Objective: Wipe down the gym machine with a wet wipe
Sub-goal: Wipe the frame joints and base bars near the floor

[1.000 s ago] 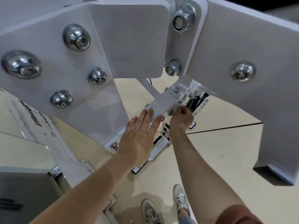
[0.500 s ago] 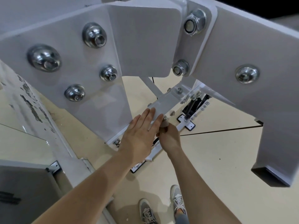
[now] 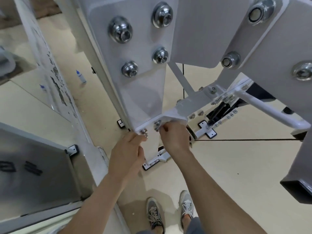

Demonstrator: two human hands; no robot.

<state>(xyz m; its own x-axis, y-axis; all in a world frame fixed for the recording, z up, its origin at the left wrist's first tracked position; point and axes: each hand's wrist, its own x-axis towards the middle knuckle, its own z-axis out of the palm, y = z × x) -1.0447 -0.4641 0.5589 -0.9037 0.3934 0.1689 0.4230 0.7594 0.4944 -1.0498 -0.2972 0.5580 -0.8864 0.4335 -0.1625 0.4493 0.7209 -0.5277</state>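
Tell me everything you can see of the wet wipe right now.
The wet wipe is a thin white sheet, soft-looking, bunched and creased rather than flat. It is pressed against the bottom edge of the gym machine's white metal plate, just right of a small bolt. The right hand grips it from below with curled fingers, hiding its lower part; only the upper fold shows. Dampness cannot be judged.

Pressing a bunched wet wipe [image 3: 177, 118] to the lower edge of the gym machine plate [image 3: 143, 98] with the right grip [image 3: 173, 137], with the left grip [image 3: 126, 154] curled at that plate's corner bolt [image 3: 143, 132].
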